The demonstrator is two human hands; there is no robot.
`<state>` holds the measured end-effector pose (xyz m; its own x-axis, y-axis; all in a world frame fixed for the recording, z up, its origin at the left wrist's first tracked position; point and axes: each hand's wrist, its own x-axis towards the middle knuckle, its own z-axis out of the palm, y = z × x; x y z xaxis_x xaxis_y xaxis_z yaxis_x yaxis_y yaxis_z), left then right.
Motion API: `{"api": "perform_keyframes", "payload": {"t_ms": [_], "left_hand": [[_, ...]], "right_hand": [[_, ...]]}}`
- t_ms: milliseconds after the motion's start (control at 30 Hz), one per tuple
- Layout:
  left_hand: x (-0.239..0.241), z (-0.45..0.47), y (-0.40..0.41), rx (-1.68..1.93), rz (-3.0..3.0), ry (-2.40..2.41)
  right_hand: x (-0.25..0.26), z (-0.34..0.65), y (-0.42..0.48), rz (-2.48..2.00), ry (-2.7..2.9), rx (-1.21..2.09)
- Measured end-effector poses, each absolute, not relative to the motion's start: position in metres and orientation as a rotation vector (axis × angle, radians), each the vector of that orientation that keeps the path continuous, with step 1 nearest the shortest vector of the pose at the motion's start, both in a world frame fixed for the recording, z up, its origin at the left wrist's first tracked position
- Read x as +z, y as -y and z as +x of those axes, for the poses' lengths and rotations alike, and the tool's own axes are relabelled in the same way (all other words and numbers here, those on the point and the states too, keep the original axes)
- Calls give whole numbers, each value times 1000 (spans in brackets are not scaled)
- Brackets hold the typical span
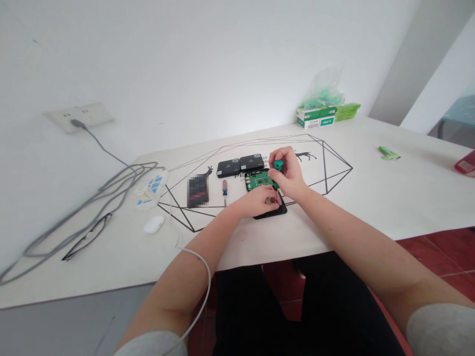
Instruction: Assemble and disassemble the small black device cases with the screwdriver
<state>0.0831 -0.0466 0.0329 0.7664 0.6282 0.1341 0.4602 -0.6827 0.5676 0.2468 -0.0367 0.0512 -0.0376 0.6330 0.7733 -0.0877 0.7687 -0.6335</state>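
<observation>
The right hand [288,174] is curled around a green screwdriver [278,165], tip down. The left hand [260,199] bends its fingers over a black case [271,213]; I can't tell what it grips. A green board [259,182] lies just past it on the white table [371,198]. Boxes [316,114] sit far right, by the wall [208,64].

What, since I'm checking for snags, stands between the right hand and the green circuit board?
Nothing visible: the right hand, holding a green-topped screwdriver, is at the green circuit board's right side. The left hand is at its near side.
</observation>
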Motion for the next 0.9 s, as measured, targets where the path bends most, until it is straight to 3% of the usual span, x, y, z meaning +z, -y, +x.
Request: {"api": "perform_keyframes", "payload": {"t_ms": [433, 767, 900], "left_hand": [[30, 85, 43, 452, 2489, -793], [37, 68, 38, 546, 2692, -1038], [36, 42, 21, 591, 2670, -1587]], "right_hand": [[68, 255, 29, -329, 1203, 1423], [64, 255, 24, -341, 1185, 1434], [62, 260, 19, -344, 1133, 1465]]}}
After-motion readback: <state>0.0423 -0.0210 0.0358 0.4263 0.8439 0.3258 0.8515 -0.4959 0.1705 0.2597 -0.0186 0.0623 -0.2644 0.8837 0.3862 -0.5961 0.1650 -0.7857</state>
